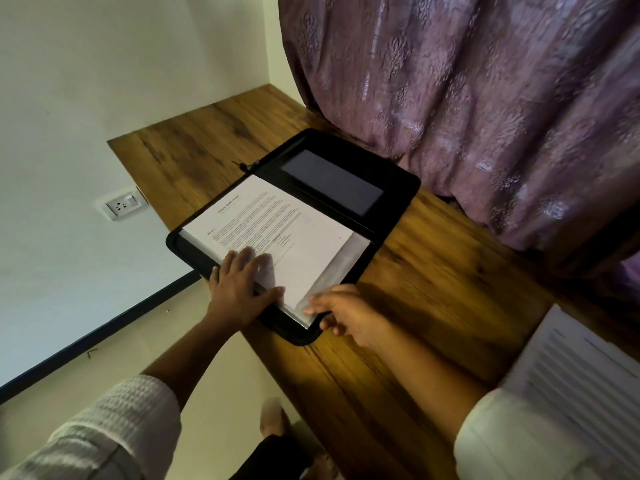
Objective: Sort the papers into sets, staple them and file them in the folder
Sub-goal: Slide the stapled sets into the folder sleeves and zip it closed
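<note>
Loose papers cut off at right edge.

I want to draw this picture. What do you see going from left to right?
Wall socket → left hand → right hand → loose papers at the right edge.

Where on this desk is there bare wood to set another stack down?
Bare desk lies between the wall corner and the open folder, and between folder and loose papers. Crowded at the folder's near edge: left hand, right hand.
</note>
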